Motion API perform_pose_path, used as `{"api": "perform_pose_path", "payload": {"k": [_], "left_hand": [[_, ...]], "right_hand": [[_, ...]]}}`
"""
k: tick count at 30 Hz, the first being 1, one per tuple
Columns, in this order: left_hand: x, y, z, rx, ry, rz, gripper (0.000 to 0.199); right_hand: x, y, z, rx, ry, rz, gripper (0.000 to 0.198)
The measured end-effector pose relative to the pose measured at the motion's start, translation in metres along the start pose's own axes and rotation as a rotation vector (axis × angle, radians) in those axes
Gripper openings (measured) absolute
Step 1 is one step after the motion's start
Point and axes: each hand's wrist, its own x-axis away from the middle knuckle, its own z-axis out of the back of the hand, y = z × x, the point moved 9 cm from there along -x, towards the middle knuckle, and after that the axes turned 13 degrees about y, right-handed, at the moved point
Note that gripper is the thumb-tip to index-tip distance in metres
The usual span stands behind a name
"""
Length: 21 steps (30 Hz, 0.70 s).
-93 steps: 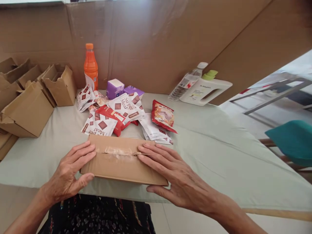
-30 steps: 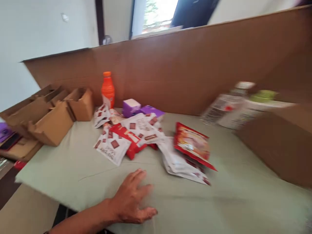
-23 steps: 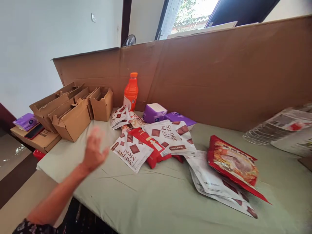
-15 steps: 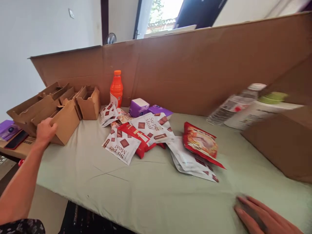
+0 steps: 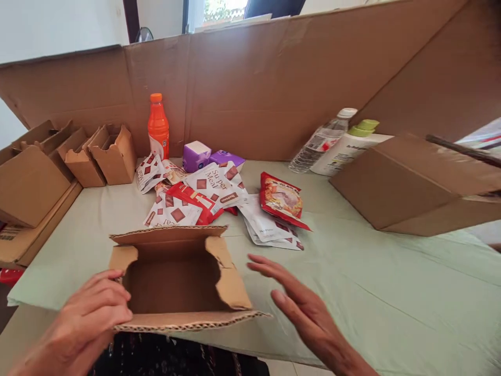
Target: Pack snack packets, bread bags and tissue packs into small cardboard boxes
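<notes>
An open-topped cardboard box [image 5: 172, 282] with nothing inside sits at the table's near edge, right in front of me. My left hand [image 5: 94, 308] grips its left wall, fingers over the rim. Just off the box's right side, my right hand [image 5: 301, 303] is open, fingers stretched toward it and apart from it. Beyond the box lies a heap of white Su-per Meal sachets [image 5: 213, 180] and red packets [image 5: 195, 201]. To the right of these, a red food packet [image 5: 282, 201] rests on more white sachets [image 5: 266, 227].
At the far left stand several cardboard boxes [image 5: 35, 177]. An orange bottle [image 5: 157, 125] is upright behind the heap, near purple boxes [image 5: 197, 155]. A clear water bottle [image 5: 323, 141] and a white bottle with green cap [image 5: 348, 149] lean beside a large cardboard box [image 5: 391, 183]. Cardboard panels [image 5: 242, 89] wall the back.
My left hand has brought a cardboard box from the left group to the front middle. My right hand has moved left, close to that box. The view has shifted right.
</notes>
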Motion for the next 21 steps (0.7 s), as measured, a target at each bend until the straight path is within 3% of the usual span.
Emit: {"api": "perform_pose_path", "payload": {"k": [2,5,8,10,12,14,18,21], "left_hand": [[-0.012,0.012,-0.019,0.058,-0.029,-0.091,0.032],[-0.018,0.006,-0.024,-0.051,0.086,-0.115,0.037],[-0.004,-0.01,-0.02,-0.169,0.223,-0.083,0.049],[0.013,-0.023,-0.015,-0.139,0.372,-0.013,0.074],[0.033,-0.037,-0.016,-0.028,0.525,0.128,0.091],[0.052,-0.054,-0.034,0.08,0.57,0.343,0.093],[0.087,-0.083,-0.097,0.092,0.41,0.838,0.083],[0.098,-0.093,-0.124,0.035,0.312,0.991,0.075]], "right_hand": [[-0.002,-0.008,-0.022,-0.17,-0.05,-0.097,0.047],[0.0,0.0,-0.035,-0.315,-0.024,-0.297,0.056],[0.0,0.019,-0.022,-0.257,0.013,-0.347,0.054],[-0.011,0.039,0.001,-0.114,0.076,-0.293,0.045],[-0.033,0.064,0.032,0.073,0.191,-0.233,0.04],[-0.061,0.093,0.055,0.27,0.285,-0.226,0.045],[-0.111,0.151,0.065,0.453,0.321,-0.416,0.056],[-0.129,0.172,0.062,0.362,0.381,-0.488,0.039]]}}
